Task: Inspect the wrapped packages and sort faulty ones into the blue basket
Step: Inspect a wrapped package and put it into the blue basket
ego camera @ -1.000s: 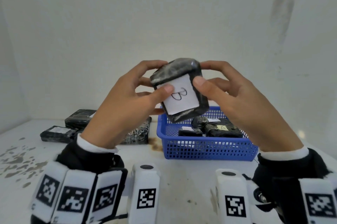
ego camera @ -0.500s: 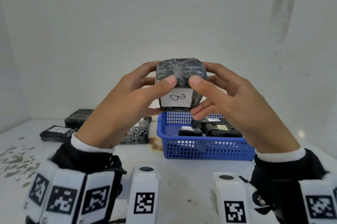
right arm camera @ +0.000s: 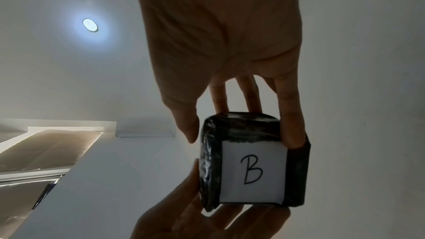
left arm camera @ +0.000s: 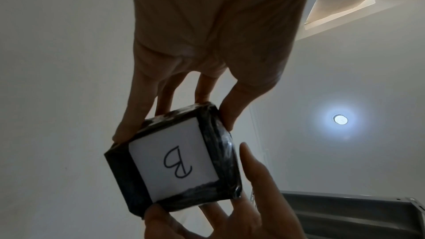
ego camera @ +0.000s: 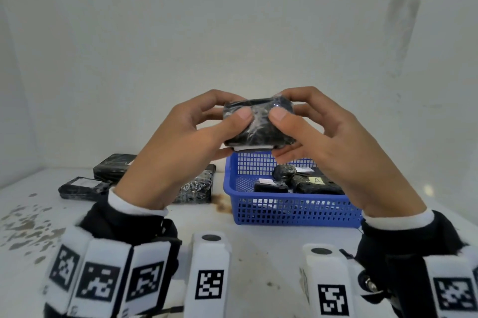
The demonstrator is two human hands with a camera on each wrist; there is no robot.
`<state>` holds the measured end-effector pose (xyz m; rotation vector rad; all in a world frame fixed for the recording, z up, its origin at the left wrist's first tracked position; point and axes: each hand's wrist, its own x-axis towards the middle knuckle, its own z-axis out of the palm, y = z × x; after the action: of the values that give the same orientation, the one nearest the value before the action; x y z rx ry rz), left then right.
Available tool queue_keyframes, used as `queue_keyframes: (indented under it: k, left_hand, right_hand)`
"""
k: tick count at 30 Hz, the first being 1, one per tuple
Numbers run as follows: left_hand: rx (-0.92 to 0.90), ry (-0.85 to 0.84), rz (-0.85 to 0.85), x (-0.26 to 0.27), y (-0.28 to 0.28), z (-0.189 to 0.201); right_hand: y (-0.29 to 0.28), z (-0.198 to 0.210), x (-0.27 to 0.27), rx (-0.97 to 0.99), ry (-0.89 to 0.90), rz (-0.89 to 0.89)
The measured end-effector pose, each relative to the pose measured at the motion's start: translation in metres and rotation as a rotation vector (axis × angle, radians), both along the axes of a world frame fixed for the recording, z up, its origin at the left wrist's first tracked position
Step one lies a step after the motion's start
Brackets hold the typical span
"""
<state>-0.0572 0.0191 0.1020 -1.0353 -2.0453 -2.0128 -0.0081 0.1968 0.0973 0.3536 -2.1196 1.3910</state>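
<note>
I hold one black plastic-wrapped package point(ego camera: 258, 124) in the air above the blue basket point(ego camera: 292, 210). My left hand point(ego camera: 181, 152) grips its left side and my right hand point(ego camera: 331, 146) grips its right side, both thumbs pressed on the face toward me. Its white label marked "B" point(left arm camera: 174, 163) faces downward, as the left wrist view and the right wrist view point(right arm camera: 253, 172) show. Only a white sliver of that label shows under the package in the head view. Three wrapped packages point(ego camera: 310, 183) lie inside the basket.
Several black wrapped packages point(ego camera: 85, 188) lie on the white table point(ego camera: 258, 253) at the left, behind my left hand. A brown stain point(ego camera: 222, 205) marks the table beside the basket. White walls close in behind and at both sides.
I have tipped the package forward over the last second, so the "B" label went from facing me to facing down. Both hands sank slightly with it.
</note>
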Motion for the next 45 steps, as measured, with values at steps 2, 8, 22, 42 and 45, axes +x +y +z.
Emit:
queue_keyframes:
  k: [2, 8, 22, 42, 45]
  left_hand:
    - [0.003, 0.005, -0.003, 0.001, 0.001, 0.000]
    - [-0.001, 0.029, 0.050, 0.001, 0.004, 0.000]
    - [0.053, -0.081, 0.055, -0.001, 0.003, 0.000]
    - [-0.075, 0.092, 0.162, -0.001, 0.003, -0.001]
    - [-0.062, 0.099, 0.175, -0.003, 0.003, -0.001]
  right_hand:
    - [0.001, 0.001, 0.001, -0.008, 0.014, -0.002]
    - [0.002, 0.001, 0.003, 0.000, 0.060, -0.005]
    - [0.002, -0.001, 0.002, -0.051, 0.021, 0.030]
    - [-0.002, 0.001, 0.004, -0.013, 0.004, -0.026]
    - [-0.003, 0.002, 0.005, 0.016, -0.010, -0.025]
